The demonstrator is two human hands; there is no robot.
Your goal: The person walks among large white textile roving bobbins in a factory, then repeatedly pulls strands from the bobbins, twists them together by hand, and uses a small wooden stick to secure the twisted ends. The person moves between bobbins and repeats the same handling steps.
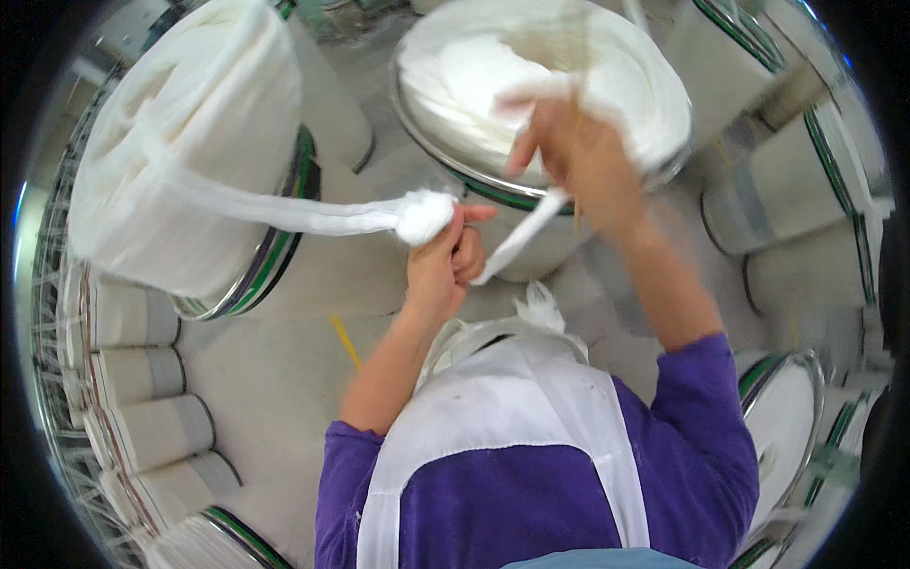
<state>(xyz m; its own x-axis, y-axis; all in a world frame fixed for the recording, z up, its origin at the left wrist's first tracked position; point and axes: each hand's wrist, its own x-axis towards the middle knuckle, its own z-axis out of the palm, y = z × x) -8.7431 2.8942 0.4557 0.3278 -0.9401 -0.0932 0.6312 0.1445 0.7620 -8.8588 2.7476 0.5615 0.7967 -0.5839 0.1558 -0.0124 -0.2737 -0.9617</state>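
Observation:
My left hand (444, 256) is closed around a white cotton sliver (313, 214), which runs in from the coiled sliver (194, 142) heaped in the can at left. A fluffy bunched end (424, 217) sits at its fingers, with the index finger pointing right. A second, flatter white strip (521, 235) slants from beside the left hand up to below my right hand (573, 142). The right hand is raised over the near rim of the middle can. Motion smears its fingers, and a thin brownish upright streak shows beside them; I cannot make out its grip.
The middle can (455, 173) holds coiled white sliver and has a metal rim with a green band. Several white cans (152, 431) line the left side, and others (773, 199) stand at right. A yellow line (346, 341) marks the grey floor (275, 370).

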